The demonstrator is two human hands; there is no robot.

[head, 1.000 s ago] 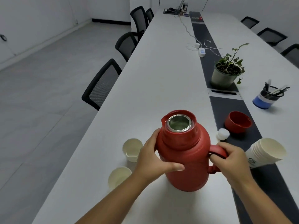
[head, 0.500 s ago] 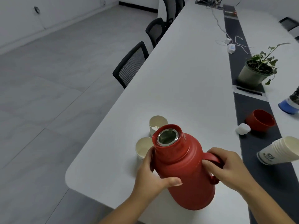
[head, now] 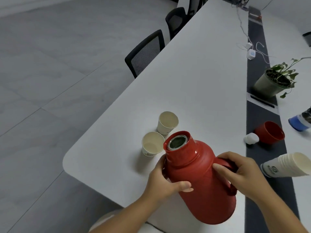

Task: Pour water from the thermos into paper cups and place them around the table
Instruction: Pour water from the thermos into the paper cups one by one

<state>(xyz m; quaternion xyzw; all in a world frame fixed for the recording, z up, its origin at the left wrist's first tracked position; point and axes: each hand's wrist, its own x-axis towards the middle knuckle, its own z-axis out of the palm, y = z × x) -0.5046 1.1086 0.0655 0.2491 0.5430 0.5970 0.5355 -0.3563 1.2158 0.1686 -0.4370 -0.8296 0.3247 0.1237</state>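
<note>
Red plastic filled the lower middle of the frame: the thermos (head: 200, 175) was held over the near end of the white desk (head: 193, 81), tipped so that its long axis ran from the lower right up toward the upper left, the open steel-rimmed mouth leading. The left hand (head: 165, 180) was wrapped round the shoulder of the body, thumb laid across the front, and the right hand (head: 239, 174) was curled through and over the handle. That looked like the sensible hold: a flask of this size, if full, would be heavy and would swing, and the glossy shell seemed slippery, so the handle should bear the weight while the other palm steadied the tilt. Its liner is probably fragile, so knocks against the desk edge would be best avoided.

Just beyond the mouth, a little left of centre, stood the nearer paper cup (head: 152, 146), upright, the spout hanging almost over its rim. I saw no water falling. Touching or nearly touching it, farther on, stood the second paper cup (head: 167, 122). Both are light and thin-walled, easily crushed or tipped by a hard stream.

At the right edge a stack of spare cups (head: 286, 165) lay on its side on the dark strip. Beyond it sat a white stopper (head: 251, 138) beside the red lid (head: 270, 132), then a potted plant (head: 276, 81) toward the upper right.
</note>
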